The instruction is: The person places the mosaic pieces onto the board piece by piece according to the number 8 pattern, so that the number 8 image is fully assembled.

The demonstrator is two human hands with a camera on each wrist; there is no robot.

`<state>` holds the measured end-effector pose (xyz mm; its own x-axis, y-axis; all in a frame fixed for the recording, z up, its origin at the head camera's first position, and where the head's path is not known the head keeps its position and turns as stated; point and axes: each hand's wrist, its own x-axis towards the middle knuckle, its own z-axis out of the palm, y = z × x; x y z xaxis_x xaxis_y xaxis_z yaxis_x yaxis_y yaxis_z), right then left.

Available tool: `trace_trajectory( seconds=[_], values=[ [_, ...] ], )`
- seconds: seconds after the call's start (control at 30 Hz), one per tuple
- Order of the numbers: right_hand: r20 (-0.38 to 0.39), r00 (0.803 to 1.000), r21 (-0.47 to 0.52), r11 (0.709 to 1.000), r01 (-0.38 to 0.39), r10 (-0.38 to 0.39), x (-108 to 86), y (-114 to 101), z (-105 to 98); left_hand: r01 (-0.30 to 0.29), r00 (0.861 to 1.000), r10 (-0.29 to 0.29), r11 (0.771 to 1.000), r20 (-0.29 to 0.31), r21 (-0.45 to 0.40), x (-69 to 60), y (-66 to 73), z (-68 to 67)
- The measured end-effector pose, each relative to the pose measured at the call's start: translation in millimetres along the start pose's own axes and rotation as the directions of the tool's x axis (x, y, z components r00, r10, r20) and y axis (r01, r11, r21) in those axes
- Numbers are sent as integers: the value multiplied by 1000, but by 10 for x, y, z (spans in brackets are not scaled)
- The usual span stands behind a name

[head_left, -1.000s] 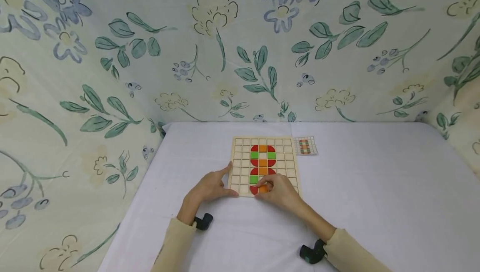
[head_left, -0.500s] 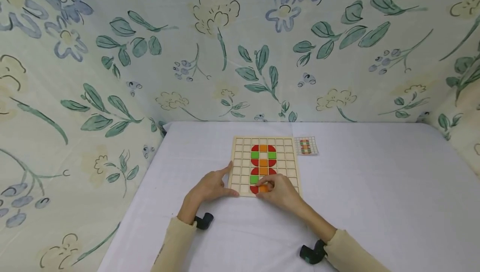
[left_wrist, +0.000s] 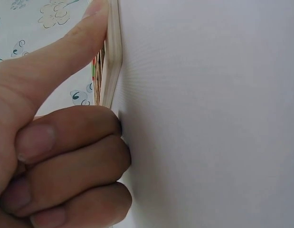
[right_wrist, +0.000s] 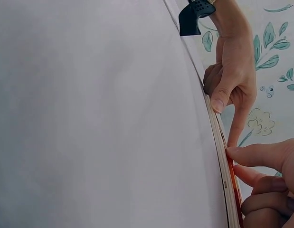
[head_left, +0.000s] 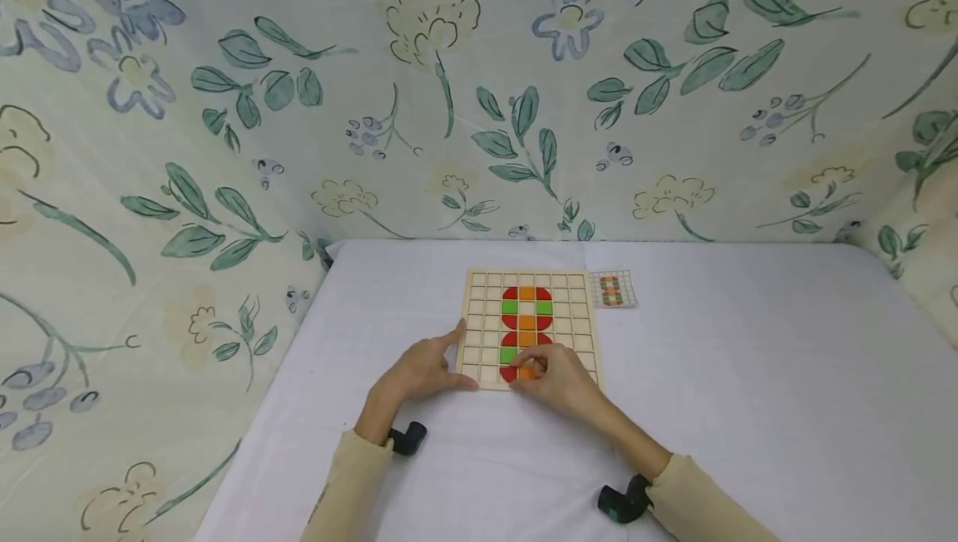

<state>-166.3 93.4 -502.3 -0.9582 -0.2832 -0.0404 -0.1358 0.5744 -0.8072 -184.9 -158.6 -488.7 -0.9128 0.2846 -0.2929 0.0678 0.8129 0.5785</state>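
Observation:
A wooden grid board lies on the white cloth, with red, orange and green tiles forming an 8-like figure in its cells. My left hand rests at the board's near left corner, index finger on the left edge and thumb at the front. In the left wrist view its other fingers are curled beside the board. My right hand is over the front rows, thumb and index finger pinching a red rounded tile. An orange tile is partly covered by these fingers, and the cells under the palm are hidden.
A small pattern card with a similar coloured figure lies against the board's right edge. White cloth extends to the right. A flowered curtain hangs behind and at the sides. Dark wrist devices sit below both hands.
The red tile under my right fingers has turned slightly and now sits squarer in its front-row cell. Both hands stay almost in place, and the head view has tilted a little.

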Motion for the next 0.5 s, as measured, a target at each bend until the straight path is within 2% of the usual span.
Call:
trace_trajectory(
  seconds=[0.5],
  values=[
    [-41, 999, 15, 999, -35, 36, 10, -7, 8, -1, 1000, 1, 1000, 1, 4, 13, -10, -9]
  ],
)
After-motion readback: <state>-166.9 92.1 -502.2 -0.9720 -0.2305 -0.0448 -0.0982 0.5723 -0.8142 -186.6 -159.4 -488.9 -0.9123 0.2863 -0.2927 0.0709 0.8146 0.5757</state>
